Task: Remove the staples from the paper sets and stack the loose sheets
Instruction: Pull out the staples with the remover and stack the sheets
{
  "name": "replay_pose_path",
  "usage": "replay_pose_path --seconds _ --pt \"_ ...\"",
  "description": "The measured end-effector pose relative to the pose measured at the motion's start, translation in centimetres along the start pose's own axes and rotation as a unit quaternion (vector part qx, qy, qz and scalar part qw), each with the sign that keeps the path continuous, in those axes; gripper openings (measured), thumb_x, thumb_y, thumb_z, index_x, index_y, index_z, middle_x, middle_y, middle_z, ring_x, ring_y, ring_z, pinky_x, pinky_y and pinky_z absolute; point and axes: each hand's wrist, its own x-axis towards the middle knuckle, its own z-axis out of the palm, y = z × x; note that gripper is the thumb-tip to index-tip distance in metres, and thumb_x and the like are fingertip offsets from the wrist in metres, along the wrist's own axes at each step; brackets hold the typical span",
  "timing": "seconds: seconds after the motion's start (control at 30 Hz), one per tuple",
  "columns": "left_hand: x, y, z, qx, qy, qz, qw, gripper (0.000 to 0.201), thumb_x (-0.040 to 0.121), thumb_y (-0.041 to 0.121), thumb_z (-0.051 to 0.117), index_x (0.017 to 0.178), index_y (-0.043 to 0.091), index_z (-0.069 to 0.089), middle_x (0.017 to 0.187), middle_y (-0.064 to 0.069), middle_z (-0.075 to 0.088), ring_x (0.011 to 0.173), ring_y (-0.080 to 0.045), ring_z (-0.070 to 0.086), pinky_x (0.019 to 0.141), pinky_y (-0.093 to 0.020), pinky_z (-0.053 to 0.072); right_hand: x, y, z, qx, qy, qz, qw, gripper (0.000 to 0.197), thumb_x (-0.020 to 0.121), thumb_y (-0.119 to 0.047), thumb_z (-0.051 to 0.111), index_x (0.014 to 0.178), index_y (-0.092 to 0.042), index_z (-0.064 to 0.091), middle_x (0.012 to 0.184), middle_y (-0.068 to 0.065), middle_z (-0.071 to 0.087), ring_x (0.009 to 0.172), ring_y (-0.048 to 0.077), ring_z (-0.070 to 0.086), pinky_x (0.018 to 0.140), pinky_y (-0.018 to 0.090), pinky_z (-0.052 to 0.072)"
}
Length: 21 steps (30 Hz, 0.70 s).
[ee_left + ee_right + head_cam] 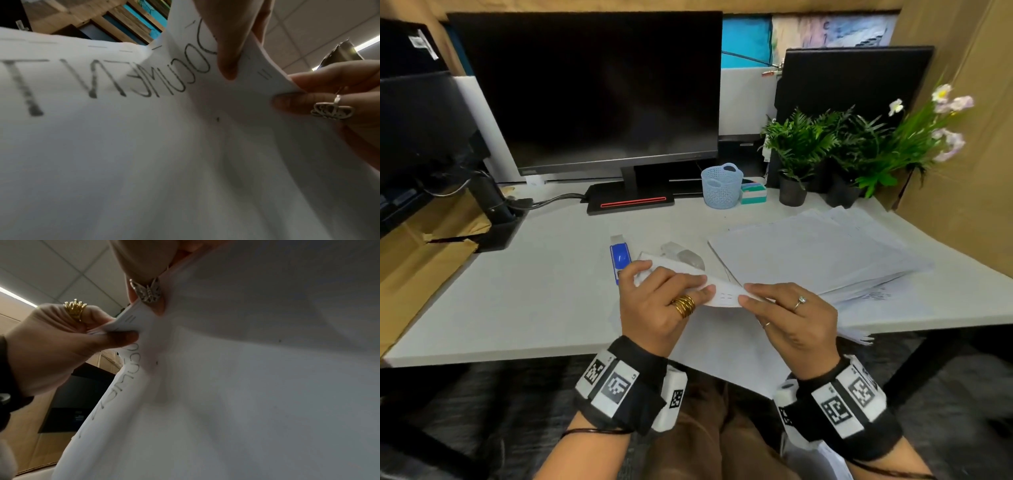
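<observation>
Right now both hands work the same paper set, held up off the desk just in front of the person. The left hand pinches the folded-over corner between thumb and curled fingers, and the right hand pinches the edge just beside it, thumb and forefinger closed on the sheets. Between the two grips, small paired dashes show on the paper; they may be staple legs or holes, and the views are too soft to say which. Seen from the left wrist, the sheets fan slightly at the right hand's pinch, so the layers look partly free. My reading is that the step in hand is checking or parting that corner. To do it well, keep both pinches close to the marks so any pull runs along the paper and not across it, and peel one layer slowly instead of tugging the whole bundle; a hard jerk could tear the corner if metal remains. If a staple is in place, it would be wiser to put the set down and take up the blue staple remover lying on the desk just beyond the left hand. Farther right, the stack of loose sheets lies fanned and uneven, and wants squaring. Beyond it stand a small basket, potted plants and a dark monitor.
</observation>
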Motion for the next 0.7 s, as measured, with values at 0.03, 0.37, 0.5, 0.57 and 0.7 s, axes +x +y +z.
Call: replay_pose_path --seconds 0.03,0.37,0.5,0.57,0.7 --pt "0.1 0.0 0.0 -0.004 0.000 -0.001 1.000 0.019 0.081 0.018 0.073 0.090 0.031 0.063 0.082 0.007 0.073 0.075 -0.010 0.056 0.090 -0.035 0.031 -0.1 0.1 0.0 -0.002 0.006 0.000 1.000 0.036 0.073 0.005 0.076 0.100 -0.019 0.068 0.094 0.006 0.073 0.076 0.018 0.066 0.060 0.029 0.053" --pt "-0.4 0.6 0.9 -0.057 -0.199 -0.167 0.964 0.033 0.082 0.032 0.064 0.115 0.028 0.060 0.087 0.006 0.070 0.085 -0.011 0.056 0.091 -0.031 0.033 -2.5 2.8 -2.7 0.060 -0.070 0.237 0.967 0.025 0.073 0.006 0.063 0.076 -0.018 0.071 0.075 -0.018 0.067 0.069 0.005 0.064 0.062 0.022 0.051" --pt "-1.0 2.4 2.1 -0.153 -0.363 -0.309 0.865 0.028 0.088 0.034 0.062 0.114 0.024 0.060 0.087 0.002 0.069 0.085 -0.020 0.064 0.069 -0.028 0.043 -4.6 4.7 -6.3 0.052 -0.139 0.392 0.908 0.045 0.076 0.005 0.069 0.068 -0.037 0.055 0.069 -0.015 0.063 0.068 0.005 0.058 0.064 0.017 0.044" --pt "-1.2 4.5 3.5 -0.136 -0.391 -0.266 0.871 0.022 0.090 0.034 0.058 0.103 0.020 0.068 0.095 -0.001 0.070 0.091 -0.022 0.063 0.065 -0.025 0.035 -5.0 4.7 -8.0 -0.002 -0.237 0.414 0.879 0.044 0.076 -0.002 0.072 0.069 -0.041 0.051 0.068 -0.013 0.061 0.070 0.009 0.059 0.065 0.027 0.047" --pt "-1.3 9.5 6.4 -0.138 -0.441 -0.189 0.866 0.016 0.084 0.025 0.068 0.098 0.017 0.073 0.095 -0.001 0.070 0.090 -0.023 0.065 0.068 -0.029 0.049 -4.4 3.2 -10.3 -0.123 -0.334 0.340 0.871 0.035 0.065 -0.019 0.080 0.095 -0.031 0.067 0.080 -0.015 0.067 0.077 0.010 0.065 0.068 0.025 0.050"
